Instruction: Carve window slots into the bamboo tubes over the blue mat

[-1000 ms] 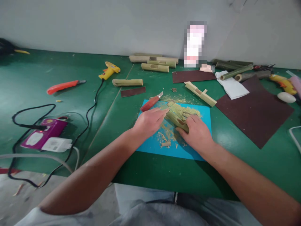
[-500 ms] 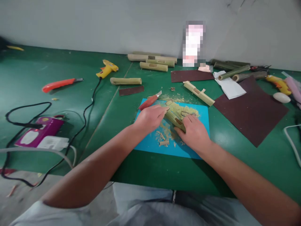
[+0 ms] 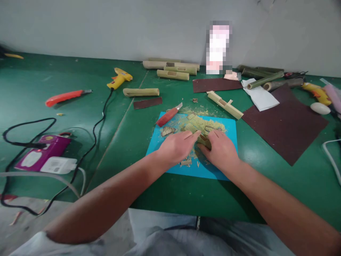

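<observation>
A short bamboo tube [image 3: 189, 127] with a cut-out opening lies slantwise over a blue sheet [image 3: 154, 151], partly covered by both hands. My right hand [image 3: 221, 147] is closed around its near right end. Beside the opening, my left hand [image 3: 178, 146] has its fingers pressed together against the tube; whatever they hold is hidden. Pale sawdust [image 3: 217, 126] and shavings [image 3: 185, 162] are scattered over the sheet. Left of the tube lies a small brownish, rough-looking piece [image 3: 167, 131]. A red-handled knife [image 3: 168, 116] rests on the sheet's upper left corner, blade pointing away.
Behind stand more bamboo tubes [image 3: 173, 75], one notched tube [image 3: 225, 105], and a blurred upright phone-like screen [image 3: 218, 48]. Dark brown sheets [image 3: 287, 124] lie right. At left are a yellow glue gun [image 3: 119, 78], an orange cutter [image 3: 65, 97], and a purple power strip [image 3: 44, 151] with cords.
My left hand has moved down and right along the bamboo tube to its opening, uncovering the brownish piece and more of the knife handle. My right hand keeps its place.
</observation>
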### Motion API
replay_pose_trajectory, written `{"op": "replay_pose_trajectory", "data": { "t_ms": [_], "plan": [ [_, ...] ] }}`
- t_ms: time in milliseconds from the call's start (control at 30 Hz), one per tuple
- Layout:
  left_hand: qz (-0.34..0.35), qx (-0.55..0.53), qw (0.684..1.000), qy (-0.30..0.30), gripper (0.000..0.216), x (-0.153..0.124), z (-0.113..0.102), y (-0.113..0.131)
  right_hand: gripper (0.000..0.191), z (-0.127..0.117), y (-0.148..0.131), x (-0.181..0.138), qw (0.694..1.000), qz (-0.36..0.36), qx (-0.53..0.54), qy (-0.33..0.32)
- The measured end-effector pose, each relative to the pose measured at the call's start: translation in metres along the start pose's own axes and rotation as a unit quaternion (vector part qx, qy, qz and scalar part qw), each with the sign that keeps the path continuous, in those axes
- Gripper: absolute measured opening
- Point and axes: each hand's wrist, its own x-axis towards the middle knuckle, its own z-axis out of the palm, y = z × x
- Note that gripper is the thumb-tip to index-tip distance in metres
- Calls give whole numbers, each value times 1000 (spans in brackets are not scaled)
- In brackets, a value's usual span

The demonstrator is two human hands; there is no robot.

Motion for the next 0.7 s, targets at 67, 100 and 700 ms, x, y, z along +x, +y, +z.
{"op": "replay_pose_trajectory", "data": {
  "t_ms": [67,100,700],
  "plan": [
    [-1,12,1000,-4,44,4,1,1,20,0,0,0,1000,-8,-2,-2],
    [-6,10,1000,-2,44,6,1,1,19,0,0,0,1000,-10,-2,-3],
    [-19,-47,999,11,44,1,1,-2,18,-2,-5,0,1000,7,6,-12]
  ]
}}
